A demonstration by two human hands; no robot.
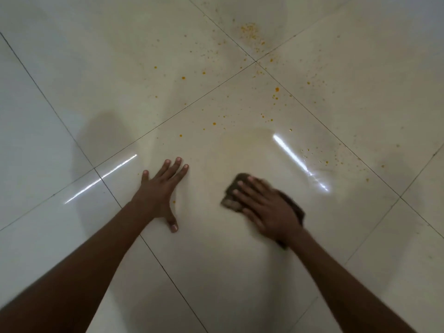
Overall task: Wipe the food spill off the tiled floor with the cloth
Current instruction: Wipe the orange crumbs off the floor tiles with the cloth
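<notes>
We find the right hand (266,205) laid flat, fingers extended, pressing down on a dark brown cloth (234,188); the hand is motion-blurred. The cloth lies on the tiled floor (216,260), its edges showing beyond the fingertips and behind the wrist. The left hand (159,192) rests palm-down on the same tile, fingers spread straight, holding nothing, well apart from the cloth. We note a faint yellowish smear (242,140) just beyond the cloth. Orange food specks (276,90) scatter farther out across adjoining tiles, densest near the top (251,32).
</notes>
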